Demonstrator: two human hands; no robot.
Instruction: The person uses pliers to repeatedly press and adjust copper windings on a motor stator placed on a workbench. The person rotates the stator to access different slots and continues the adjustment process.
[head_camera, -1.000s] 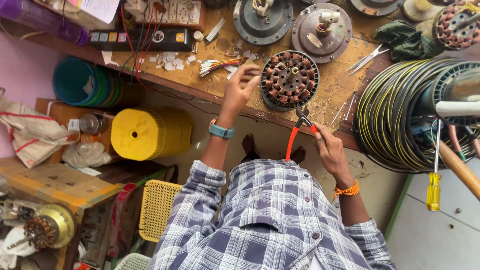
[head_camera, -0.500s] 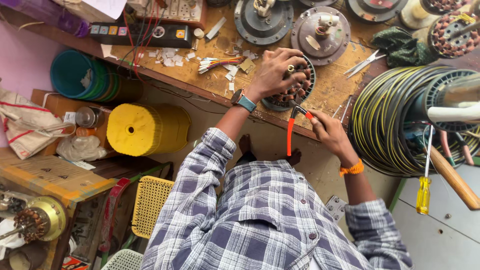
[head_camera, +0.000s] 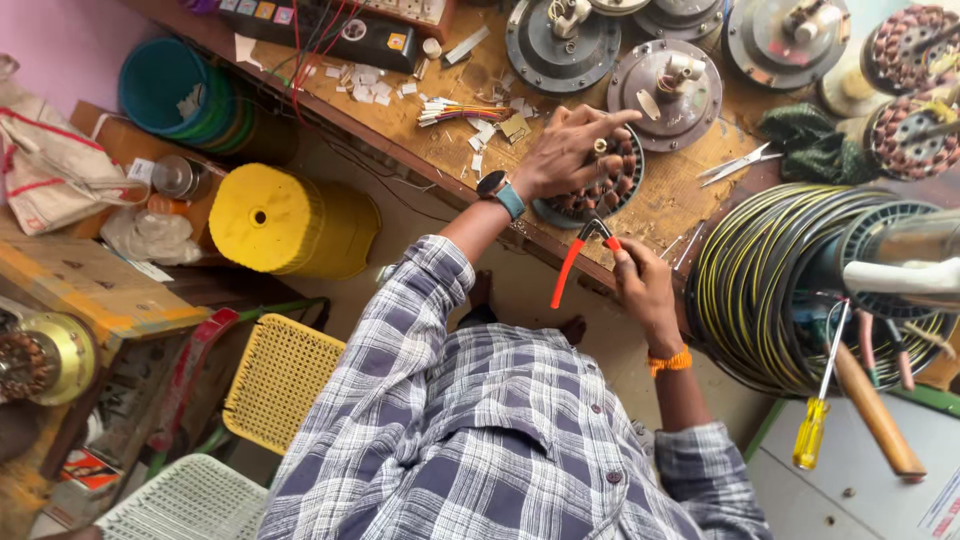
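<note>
My left hand (head_camera: 568, 152) lies spread on top of a round motor stator with copper windings (head_camera: 612, 190) at the front edge of the wooden workbench (head_camera: 420, 140), pressing it down. My right hand (head_camera: 642, 283) grips a pair of red-handled pliers (head_camera: 578, 258) just below the bench edge, the jaws pointing up toward the stator. A watch with a teal strap sits on my left wrist and an orange band on my right.
Grey fan motor housings (head_camera: 562, 42) (head_camera: 672, 82) and scissors (head_camera: 738, 165) lie on the bench, with cut wire sleeves (head_camera: 462, 112). A big coil of black-and-yellow cable (head_camera: 770, 280) is at right, a yellow-handled screwdriver (head_camera: 815, 420) below it. A yellow stool (head_camera: 285, 220) stands underneath.
My left hand reached onto the stator and settled flat over it. My right hand with the pliers shifted slightly toward the bench edge, and the view moved closer.
</note>
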